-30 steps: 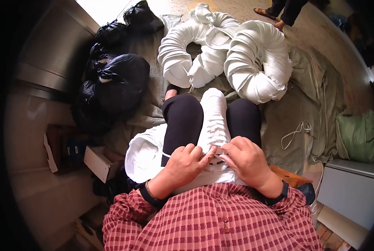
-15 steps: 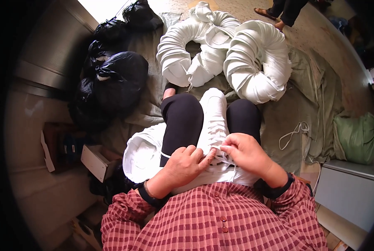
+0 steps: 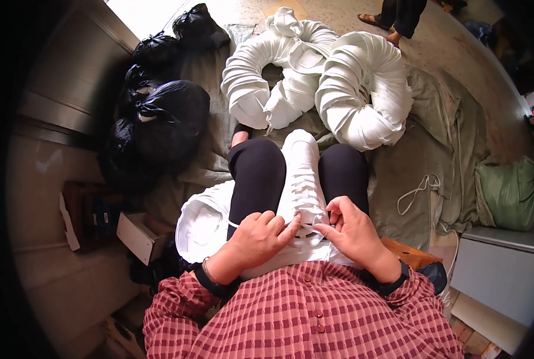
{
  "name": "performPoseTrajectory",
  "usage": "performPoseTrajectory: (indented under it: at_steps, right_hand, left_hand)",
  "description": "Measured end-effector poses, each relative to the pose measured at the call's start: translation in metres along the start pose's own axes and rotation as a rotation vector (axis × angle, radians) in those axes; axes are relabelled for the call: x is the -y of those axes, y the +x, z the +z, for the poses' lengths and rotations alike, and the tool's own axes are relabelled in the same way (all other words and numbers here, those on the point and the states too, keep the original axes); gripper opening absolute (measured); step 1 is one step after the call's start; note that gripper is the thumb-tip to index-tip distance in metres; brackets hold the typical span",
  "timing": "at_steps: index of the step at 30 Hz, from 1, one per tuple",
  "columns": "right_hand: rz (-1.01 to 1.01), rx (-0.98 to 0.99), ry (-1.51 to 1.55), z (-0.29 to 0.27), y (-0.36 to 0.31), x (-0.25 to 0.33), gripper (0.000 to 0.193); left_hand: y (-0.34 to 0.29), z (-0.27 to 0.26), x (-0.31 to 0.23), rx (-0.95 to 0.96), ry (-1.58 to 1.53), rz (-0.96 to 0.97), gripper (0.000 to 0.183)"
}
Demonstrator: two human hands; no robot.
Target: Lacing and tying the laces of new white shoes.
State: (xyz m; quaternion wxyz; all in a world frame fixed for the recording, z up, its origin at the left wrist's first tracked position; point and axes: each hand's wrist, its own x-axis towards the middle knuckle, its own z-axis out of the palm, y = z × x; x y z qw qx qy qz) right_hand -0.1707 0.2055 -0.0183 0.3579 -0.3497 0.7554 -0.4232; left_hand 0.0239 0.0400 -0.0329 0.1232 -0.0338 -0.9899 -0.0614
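Between my knees lies a white lace-up shoe upper (image 3: 303,161), its toe pointing away from me. White shoelace (image 3: 304,179) crosses its front in several rows. My left hand (image 3: 261,239) is closed at the upper's near left edge, with the index finger stretched to the lace holes. On the near right side, my right hand (image 3: 356,236) has its fingers curled around a loose lace end, thumb pointing toward the upper. The fingertips partly hide the lace. More white material lies under the upper on my lap, and a white stacked roll (image 3: 201,224) sits by my left thigh.
Two ring-shaped bundles of nested white pieces (image 3: 362,90) lie ahead on a grey-green cloth (image 3: 434,161). Black bags (image 3: 171,113) stand at the left, near an open drawer box (image 3: 138,236). A green bag (image 3: 506,194) and grey box (image 3: 503,266) are at the right. Another person's feet (image 3: 374,23) show far off.
My right hand has drawn slightly down and right, and its thumb and index finger have parted. The left hand has shifted slightly left. The whole view has shifted a little.
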Motion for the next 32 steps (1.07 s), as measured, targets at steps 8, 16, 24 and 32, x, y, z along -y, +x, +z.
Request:
performPoseTrajectory:
  at_steps: [8, 16, 24, 32]
  right_hand:
    - [-0.132, -0.106, -0.107, 0.005, 0.009, -0.009, 0.030]
    - [-0.563, 0.030, -0.488, 0.007, -0.019, -0.022, 0.056]
    - [-0.748, 0.131, -0.541, 0.005, -0.036, 0.026, 0.036]
    - [-0.868, 0.647, -0.569, 0.095, -0.003, 0.052, 0.058]
  left_hand:
    - [0.014, 0.007, 0.009, -0.052, -0.129, -0.099, 0.062]
    - [-0.035, -0.023, -0.006, -0.057, -0.414, -0.274, 0.021]
    - [-0.161, -0.026, 0.000, -0.199, -0.111, -0.980, 0.014]
    - [-0.257, 0.021, 0.024, 0.296, -0.496, -1.788, 0.055]
